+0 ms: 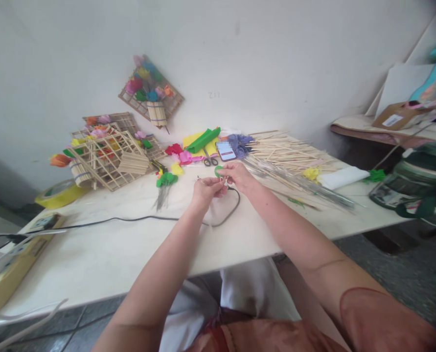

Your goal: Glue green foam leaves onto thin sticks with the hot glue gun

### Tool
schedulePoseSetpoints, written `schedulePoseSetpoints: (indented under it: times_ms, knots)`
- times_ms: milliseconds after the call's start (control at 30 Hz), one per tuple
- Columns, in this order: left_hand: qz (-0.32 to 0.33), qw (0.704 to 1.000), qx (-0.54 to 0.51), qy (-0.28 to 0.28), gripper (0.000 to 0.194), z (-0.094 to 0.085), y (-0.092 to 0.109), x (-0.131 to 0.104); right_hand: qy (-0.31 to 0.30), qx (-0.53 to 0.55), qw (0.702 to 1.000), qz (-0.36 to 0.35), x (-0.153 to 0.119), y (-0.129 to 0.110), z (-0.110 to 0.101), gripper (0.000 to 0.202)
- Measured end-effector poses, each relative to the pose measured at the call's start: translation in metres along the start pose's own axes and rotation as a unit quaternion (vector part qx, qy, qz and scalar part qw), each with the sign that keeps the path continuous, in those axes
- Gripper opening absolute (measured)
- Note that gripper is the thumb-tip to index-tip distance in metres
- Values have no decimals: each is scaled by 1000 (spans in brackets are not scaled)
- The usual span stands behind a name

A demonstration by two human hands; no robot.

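Note:
Close together above the middle of the table, my left hand (pixel 207 189) and my right hand (pixel 240 176) both have their fingers pinched. A small green paper piece (pixel 218 171) is held at my right hand's fingertips. My left fingers are closed just below it, on something too small to make out, perhaps its thin stem. A black cable (pixel 236 208) loops on the table under my hands. To the left lies a bunch of green paper pieces (pixel 167 180) on thin wire stems. Behind my hands are scissors (pixel 210 161) and a phone (pixel 226 151) with a lit screen.
Bamboo lattice panels (pixel 109 154) with paper flowers stand at the left by yellow tape (pixel 61 193) and a power strip (pixel 23 259). Green crepe paper (pixel 203 141) lies behind. Thin sticks (pixel 287 151) and wires (pixel 309 188) spread rightward toward a large jar (pixel 416 176).

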State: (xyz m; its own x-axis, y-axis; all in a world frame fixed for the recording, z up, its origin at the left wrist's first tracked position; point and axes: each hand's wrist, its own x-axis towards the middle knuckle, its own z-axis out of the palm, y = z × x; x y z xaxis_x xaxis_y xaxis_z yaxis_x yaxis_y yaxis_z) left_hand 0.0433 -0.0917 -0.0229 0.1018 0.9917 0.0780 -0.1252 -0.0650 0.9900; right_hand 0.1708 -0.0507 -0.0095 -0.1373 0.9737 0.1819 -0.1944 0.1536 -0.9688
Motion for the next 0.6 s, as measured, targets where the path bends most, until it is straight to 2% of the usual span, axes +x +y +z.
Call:
schedulePoseSetpoints:
  times_ms: [233, 400, 600]
  knots:
    - [-14, 999, -34, -21, 36, -3, -4, 4, -17, 0, 1000, 19, -2, -2, 0, 26]
    - [-20, 998, -43, -52, 40, -5, -4, 4, -9, -8, 1000, 15, -1, -1, -1, 25]
    - [-23, 997, -39, -59, 40, -5, -3, 3, -7, -4, 1000, 13, 0, -1, -1, 23]
